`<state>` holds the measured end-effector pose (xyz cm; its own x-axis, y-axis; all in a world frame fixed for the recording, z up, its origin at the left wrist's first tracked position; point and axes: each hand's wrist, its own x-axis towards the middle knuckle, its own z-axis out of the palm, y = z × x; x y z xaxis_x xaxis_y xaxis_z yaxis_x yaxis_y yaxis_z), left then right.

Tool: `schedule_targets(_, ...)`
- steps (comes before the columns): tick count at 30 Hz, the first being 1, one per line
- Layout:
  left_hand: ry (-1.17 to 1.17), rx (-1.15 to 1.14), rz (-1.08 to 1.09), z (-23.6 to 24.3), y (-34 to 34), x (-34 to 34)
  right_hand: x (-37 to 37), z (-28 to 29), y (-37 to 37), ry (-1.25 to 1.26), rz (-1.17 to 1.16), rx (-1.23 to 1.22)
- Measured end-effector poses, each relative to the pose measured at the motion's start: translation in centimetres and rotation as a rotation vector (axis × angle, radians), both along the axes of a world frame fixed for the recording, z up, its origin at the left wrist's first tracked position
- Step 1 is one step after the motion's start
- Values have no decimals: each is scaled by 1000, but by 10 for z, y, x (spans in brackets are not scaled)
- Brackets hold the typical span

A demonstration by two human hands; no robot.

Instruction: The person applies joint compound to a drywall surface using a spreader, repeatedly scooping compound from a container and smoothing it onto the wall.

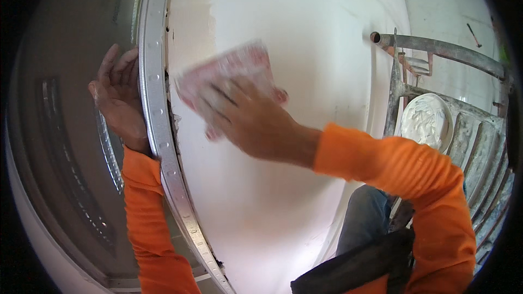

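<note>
My right hand (237, 106) grips a flat, reddish hand sander (231, 68) covered in white dust and smeared by motion. It lies against the white wall panel (256, 185), close to the panel's left edge. Across the metal strip (158, 98), my left hand (121, 84) is raised with its fingers loosely bent and apart. It holds nothing, and its wrist and sleeve rest beside the strip. A dark, uneven gap runs between the strip and the panel.
On the right stands a worn metal scaffold (447, 51) with a slatted platform (479, 152). A round white tub (427, 122) of white paste sits on it. A dark panelled door (65, 130) fills the left. My jeans-clad knee (365, 218) is near the wall.
</note>
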<state>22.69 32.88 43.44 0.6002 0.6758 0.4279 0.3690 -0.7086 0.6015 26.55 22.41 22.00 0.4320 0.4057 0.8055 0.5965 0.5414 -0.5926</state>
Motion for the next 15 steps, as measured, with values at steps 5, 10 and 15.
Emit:
schedule_targets(5, 19, 21, 16, 0, 1, 0, 48, -8, 2, 129, 53, 30)
schedule_targets(10, 31, 0, 1, -2, 2, 5, 124, 14, 84, 274, -242, 1)
schedule_targets(15, 123, 115, -16, -5, -2, 5, 73, 22, 60, 330, 59, 77)
